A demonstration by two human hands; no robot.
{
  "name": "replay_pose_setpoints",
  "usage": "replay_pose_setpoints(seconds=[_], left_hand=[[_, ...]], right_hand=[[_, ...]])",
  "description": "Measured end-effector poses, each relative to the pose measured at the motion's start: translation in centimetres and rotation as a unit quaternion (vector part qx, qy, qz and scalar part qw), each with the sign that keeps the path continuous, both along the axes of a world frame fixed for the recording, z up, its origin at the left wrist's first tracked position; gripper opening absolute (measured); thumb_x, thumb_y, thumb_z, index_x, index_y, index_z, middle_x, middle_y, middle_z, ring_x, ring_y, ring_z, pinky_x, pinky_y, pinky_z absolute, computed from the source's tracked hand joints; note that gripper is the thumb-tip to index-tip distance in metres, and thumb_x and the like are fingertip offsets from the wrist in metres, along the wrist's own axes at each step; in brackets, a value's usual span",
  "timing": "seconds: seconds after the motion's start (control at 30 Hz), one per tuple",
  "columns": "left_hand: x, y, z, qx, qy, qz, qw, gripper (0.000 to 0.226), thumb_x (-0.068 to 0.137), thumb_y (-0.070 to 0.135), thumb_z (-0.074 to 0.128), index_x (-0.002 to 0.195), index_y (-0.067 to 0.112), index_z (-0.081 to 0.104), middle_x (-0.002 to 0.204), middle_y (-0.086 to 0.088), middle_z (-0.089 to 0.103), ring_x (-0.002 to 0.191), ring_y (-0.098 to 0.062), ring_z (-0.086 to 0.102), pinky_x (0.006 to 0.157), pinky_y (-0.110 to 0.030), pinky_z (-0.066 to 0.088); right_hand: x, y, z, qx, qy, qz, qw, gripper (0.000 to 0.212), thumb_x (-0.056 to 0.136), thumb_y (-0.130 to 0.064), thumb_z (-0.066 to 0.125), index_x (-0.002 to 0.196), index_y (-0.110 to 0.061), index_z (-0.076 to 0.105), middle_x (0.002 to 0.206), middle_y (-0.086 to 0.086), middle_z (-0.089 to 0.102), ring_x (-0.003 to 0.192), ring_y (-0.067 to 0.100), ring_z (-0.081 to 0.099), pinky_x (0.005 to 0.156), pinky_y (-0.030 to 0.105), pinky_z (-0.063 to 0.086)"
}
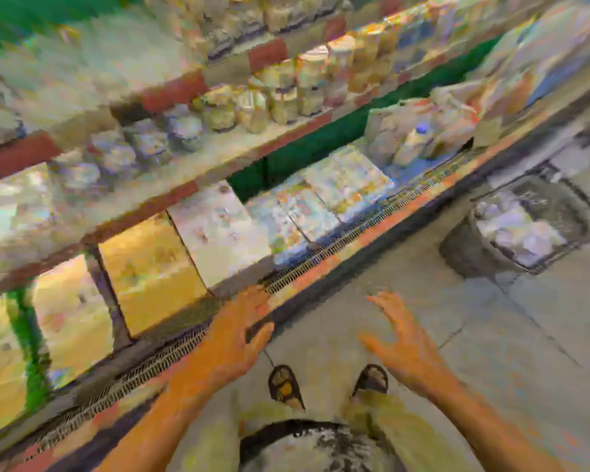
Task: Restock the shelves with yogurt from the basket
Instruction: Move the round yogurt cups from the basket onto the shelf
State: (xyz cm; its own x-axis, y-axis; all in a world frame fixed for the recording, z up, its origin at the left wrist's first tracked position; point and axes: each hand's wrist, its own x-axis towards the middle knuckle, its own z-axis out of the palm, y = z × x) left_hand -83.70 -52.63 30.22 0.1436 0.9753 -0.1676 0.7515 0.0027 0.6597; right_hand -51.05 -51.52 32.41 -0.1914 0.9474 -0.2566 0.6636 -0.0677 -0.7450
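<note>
while the basket sits on the grey floor holding pale yogurt packs, well apart from both hands, left hand and right hand hover empty, fingers spread, beside blurred shelves of jars.

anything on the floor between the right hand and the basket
Nothing visible. The right hand is open and empty, and only bare floor shows between it and the basket, which sits ahead and to its right. The picture is heavily blurred, so small things could be missed.
</note>
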Motion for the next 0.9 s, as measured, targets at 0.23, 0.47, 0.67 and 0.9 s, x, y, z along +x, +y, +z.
replay_pose_setpoints(seconds=[0.23, 0.47, 0.67, 0.9], left_hand=[[12.1, 1.8, 2.2, 0.005, -0.009, -0.168, 0.986, 0.047, 0.095, 0.040, 0.057, 0.140, 0.029, 0.050, 0.148, 0.006, 0.048, 0.139, -0.011, 0.044, 0.117, -0.034, 0.035], [27.3, 1.4, 2.6, -0.011, -0.008, -0.273, 0.962, 0.052, 0.095, 0.047, 0.051, 0.138, 0.019, 0.056, 0.146, 0.003, 0.050, 0.139, -0.012, 0.044, 0.119, -0.035, 0.033], [38.6, -0.6, 1.9, -0.006, -0.033, -0.301, 0.953, 0.043, 0.100, 0.048, 0.048, 0.139, 0.029, 0.051, 0.147, 0.009, 0.046, 0.139, -0.002, 0.041, 0.115, -0.025, 0.034], [46.2, -0.4, 2.3, -0.026, -0.073, -0.283, 0.956, 0.036, 0.102, 0.040, 0.053, 0.138, 0.035, 0.051, 0.147, 0.012, 0.046, 0.137, 0.004, 0.040, 0.100, -0.001, 0.033]], right_hand=[[8.0, -7.3, -0.4, -0.033, 0.012, -0.166, 0.986, 0.062, 0.078, -0.043, 0.075, 0.135, -0.033, 0.052, 0.147, -0.008, 0.044, 0.132, 0.014, 0.047, 0.112, 0.038, 0.038], [18.1, -12.6, 0.7, -0.011, 0.070, -0.274, 0.959, 0.056, 0.070, -0.060, 0.061, 0.125, -0.051, 0.048, 0.139, -0.022, 0.042, 0.131, 0.003, 0.044, 0.112, 0.037, 0.039], [27.9, -15.7, 0.8, -0.018, 0.073, -0.287, 0.955, 0.057, 0.078, -0.054, 0.063, 0.132, -0.048, 0.047, 0.145, -0.020, 0.037, 0.136, 0.001, 0.039, 0.113, 0.043, 0.039], [36.7, -14.7, 1.7, 0.001, 0.095, -0.312, 0.945, 0.054, 0.086, -0.038, 0.070, 0.134, -0.047, 0.048, 0.144, -0.025, 0.037, 0.135, 0.002, 0.041, 0.112, 0.042, 0.040]])
